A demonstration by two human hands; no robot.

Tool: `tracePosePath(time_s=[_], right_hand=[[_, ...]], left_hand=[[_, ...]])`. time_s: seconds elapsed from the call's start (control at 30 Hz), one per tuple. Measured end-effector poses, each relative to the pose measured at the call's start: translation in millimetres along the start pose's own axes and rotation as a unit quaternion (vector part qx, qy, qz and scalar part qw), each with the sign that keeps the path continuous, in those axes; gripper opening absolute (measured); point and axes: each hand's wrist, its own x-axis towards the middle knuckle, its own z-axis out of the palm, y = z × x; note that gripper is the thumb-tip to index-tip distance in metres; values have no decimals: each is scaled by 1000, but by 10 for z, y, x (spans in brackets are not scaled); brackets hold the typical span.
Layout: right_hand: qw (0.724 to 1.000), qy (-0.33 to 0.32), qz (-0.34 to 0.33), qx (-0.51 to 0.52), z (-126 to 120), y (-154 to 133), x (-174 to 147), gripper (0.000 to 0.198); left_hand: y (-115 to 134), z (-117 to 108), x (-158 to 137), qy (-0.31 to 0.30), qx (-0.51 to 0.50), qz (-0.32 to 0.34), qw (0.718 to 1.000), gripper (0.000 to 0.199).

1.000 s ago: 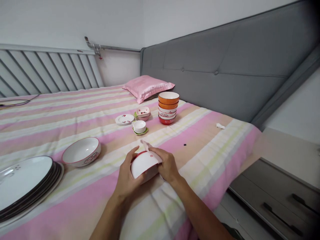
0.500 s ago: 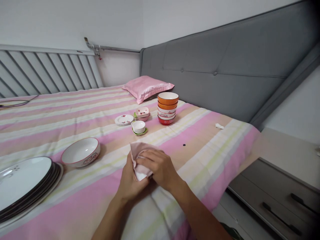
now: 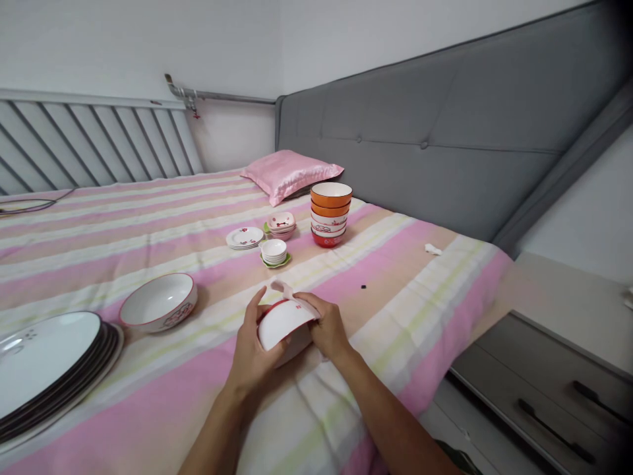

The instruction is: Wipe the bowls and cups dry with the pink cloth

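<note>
A small white bowl with a red rim is tilted on its side between my hands, just above the striped bedspread. My left hand grips its left side, with the thumb along the near edge. At the bowl's right side is my right hand, its fingers curled round a pale pink cloth that pokes out over the far rim. Much of the cloth is hidden behind the bowl and fingers. Left of my hands, a larger white bowl with a red rim and a printed pattern sits on the bed.
A stack of plates lies at the left. Farther back are a stack of bowls, small white dishes, pink dishes and flat plates. A pink pillow rests by the grey headboard. A drawer cabinet stands at right.
The cloth covered most of the bowl before; now the bowl's white surface and red rim show. My right hand has shifted slightly right and turned, with the cloth pulled toward the far rim.
</note>
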Motion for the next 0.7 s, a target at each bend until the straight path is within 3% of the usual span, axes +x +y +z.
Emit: tracePosePath(time_s=[0.13, 0.23, 0.37, 0.53, 0.7], right_hand=[[999, 6, 41, -26, 15, 48, -16, 58], [999, 2, 35, -37, -6, 22, -14, 59], [998, -4, -44, -46, -44, -118, 1, 57], [978, -9, -176, -108, -33, -356, 10, 32], [960, -27, -208, -185, -4, -435, 6, 26]], left_hand=[[2, -8, -1, 3, -5, -9, 1000, 87], [14, -19, -7, 4, 6, 1, 1000, 84], [46, -20, -26, 1, 17, 24, 1000, 82], [60, 7, -63, -15, -5, 30, 999, 83], [12, 31, -72, -29, -34, 84, 995, 83]])
